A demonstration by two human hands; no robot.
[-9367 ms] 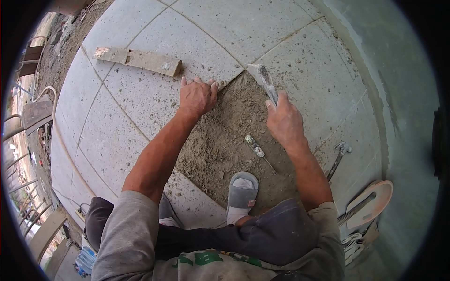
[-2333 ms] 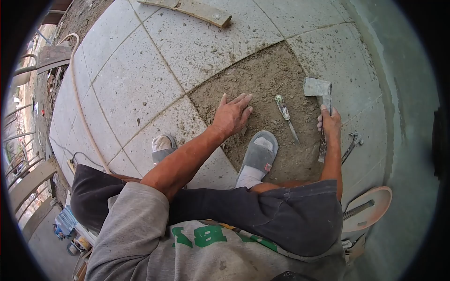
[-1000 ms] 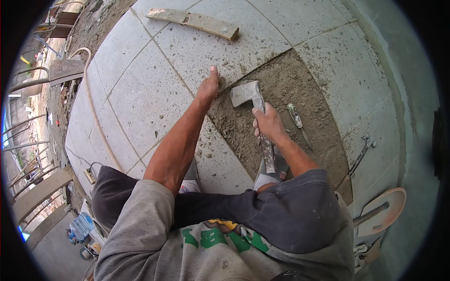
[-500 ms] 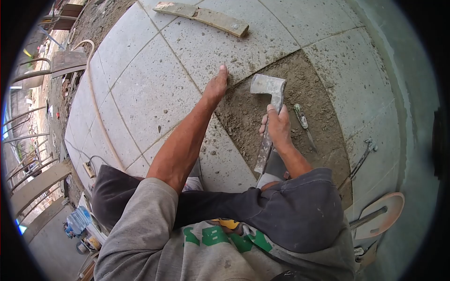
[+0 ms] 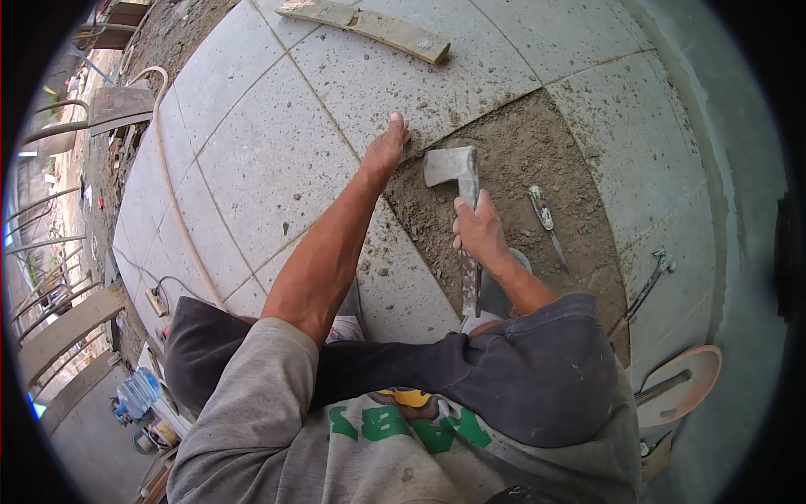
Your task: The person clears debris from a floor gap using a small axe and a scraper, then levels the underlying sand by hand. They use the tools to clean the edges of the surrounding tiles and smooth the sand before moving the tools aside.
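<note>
My right hand (image 5: 483, 231) is wrapped round the handle of a dusty grey hatchet (image 5: 453, 168), its broad head over the bare patch of loose mortar or soil (image 5: 520, 143). My left hand (image 5: 386, 149) lies with fingers stretched out at the edge of a grey floor tile (image 5: 336, 92), beside that patch, holding nothing. To the right of the hatchet, a thin pointed tool with a speckled handle (image 5: 541, 207) rests on the loose material.
A curved wooden strip (image 5: 395, 38) lies on the tiles ahead. On the right are a long-handled metal tool (image 5: 648, 286) and a pale oval pan (image 5: 705, 370). A hose (image 5: 172, 185) runs along the left, with a socket box (image 5: 157, 302) and a blue plastic bottle (image 5: 141, 388) nearby.
The hatchet in my right hand has shifted left and slightly down. My left hand has moved a little to the left, with its fingers still stretched out.
</note>
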